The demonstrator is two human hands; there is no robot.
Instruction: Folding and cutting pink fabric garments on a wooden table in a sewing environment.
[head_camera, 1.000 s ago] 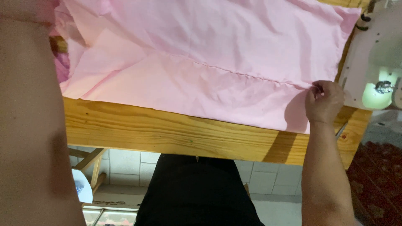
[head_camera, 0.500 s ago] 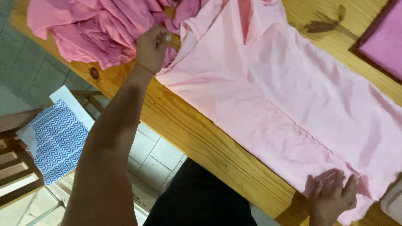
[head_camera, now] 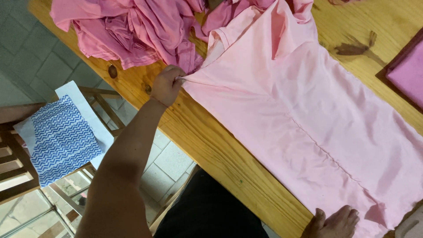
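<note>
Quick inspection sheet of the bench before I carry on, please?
Surface: wooden table, knots and a dark stain.
Job's things: light pink garment spread flat, seam running lengthwise.
Clutter: heap of darker pink fabric; another pink piece at the far edge.
Grips: left hand pinches the garment's edge; right hand rests flat on its other end.
Cables: nothing seen.
Surroundings: tiled floor, wooden chair with blue zigzag cloth.

Near table (head_camera: 220, 150) edge is bare wood, easy to slide a hand along. Far-left corner's clogged by a crumpled pink heap (head_camera: 132, 26); far edge mostly open.
</note>
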